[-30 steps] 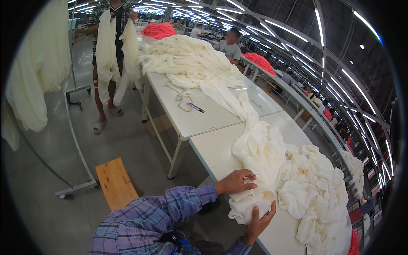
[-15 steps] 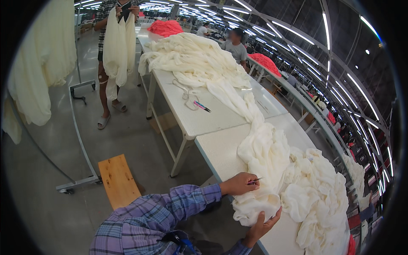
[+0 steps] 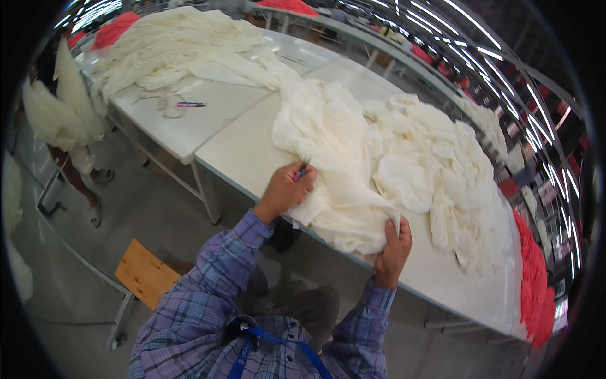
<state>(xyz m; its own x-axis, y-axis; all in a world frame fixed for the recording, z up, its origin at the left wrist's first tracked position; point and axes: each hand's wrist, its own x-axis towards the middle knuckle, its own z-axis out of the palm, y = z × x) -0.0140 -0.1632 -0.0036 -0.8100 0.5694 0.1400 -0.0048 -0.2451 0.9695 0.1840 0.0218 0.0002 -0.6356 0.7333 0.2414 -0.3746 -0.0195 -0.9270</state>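
Observation:
A length of cream fabric (image 3: 334, 158) lies over the table in front of me. My left hand (image 3: 287, 189) is closed round a small pair of thread snips (image 3: 302, 170) with a pink and purple handle; the dark tip points away from me over the cloth. My right hand (image 3: 394, 247) pinches the near right edge of the fabric between thumb and fingers, holding it a little raised. Between the two hands the cloth is spread in soft folds and reaches the table's near edge.
Rumpled cream fabric (image 3: 435, 170) is heaped to the right, red fabric (image 3: 535, 278) beyond it. Far left lies a bigger cream pile (image 3: 183, 44). Similar snips (image 3: 191, 104) rest beside a grey cord (image 3: 169, 104). A wooden stool (image 3: 145, 271) stands lower left; a person holds cream cloth (image 3: 60, 114).
My view has swung to the right and down. The fabric under my hands went from a bunched roll to a wider spread, and my right hand now pinches its edge.

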